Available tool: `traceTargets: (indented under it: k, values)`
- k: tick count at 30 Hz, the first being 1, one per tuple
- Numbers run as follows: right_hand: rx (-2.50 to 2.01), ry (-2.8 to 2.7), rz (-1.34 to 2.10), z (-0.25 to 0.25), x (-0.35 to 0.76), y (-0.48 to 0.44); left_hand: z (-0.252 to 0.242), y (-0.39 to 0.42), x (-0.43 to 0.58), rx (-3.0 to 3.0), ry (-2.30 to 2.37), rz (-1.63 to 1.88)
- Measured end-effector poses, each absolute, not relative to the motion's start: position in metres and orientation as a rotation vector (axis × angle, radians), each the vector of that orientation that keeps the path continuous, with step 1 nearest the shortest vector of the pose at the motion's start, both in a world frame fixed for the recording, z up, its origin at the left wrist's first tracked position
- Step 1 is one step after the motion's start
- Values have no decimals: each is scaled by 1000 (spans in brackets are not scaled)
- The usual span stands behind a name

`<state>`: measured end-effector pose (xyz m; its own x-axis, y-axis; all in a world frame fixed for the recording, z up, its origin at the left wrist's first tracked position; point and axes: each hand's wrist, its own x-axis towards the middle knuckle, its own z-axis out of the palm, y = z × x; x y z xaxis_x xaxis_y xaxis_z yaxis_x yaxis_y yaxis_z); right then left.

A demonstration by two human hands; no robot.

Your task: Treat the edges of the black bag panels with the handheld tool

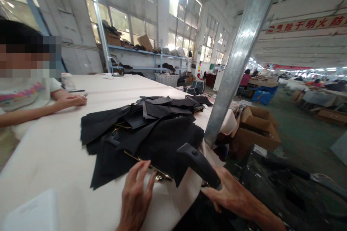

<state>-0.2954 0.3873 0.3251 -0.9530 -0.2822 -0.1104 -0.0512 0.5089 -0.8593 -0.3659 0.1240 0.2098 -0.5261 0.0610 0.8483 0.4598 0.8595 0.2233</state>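
Observation:
My left hand (137,191) is at the near edge of a pile of black fabric pieces (168,133), fingers apart and curved. Its fingertips are beside a gold-toothed zipper (162,175) on the nearest piece; whether they touch it I cannot tell. Shiny gold-coloured metal bits lie just right of these fingers. My right hand (230,191) is bent and closed at the lower end of a black curved handle (199,164) with a button. Black material (208,213) spreads below this hand. What its fingers grip is hidden.
A white-covered table (67,155) bears the pile and a white object (32,211) at its near left. Across it sits a person, hands (73,101) together. A metal post (241,57) rises at the right edge, near cardboard boxes (255,130) and a black bag (287,187).

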Motion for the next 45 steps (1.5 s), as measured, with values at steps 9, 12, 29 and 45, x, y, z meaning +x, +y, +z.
traceTargets:
  k: [9,12,29,45]
  values:
    - [-314,2477,-1373,323,-290,369,243,86,-420,-38,-2188,-771]
    - [-320,2478,-1346,325,-291,364,259,80,-418,64,-2134,-1236]
    - [-433,2459,-1340,338,-337,297,272,73,-406,331,-1915,-1963]
    - [-567,2470,-1362,364,-332,299,270,80,-414,432,-1488,-2276]
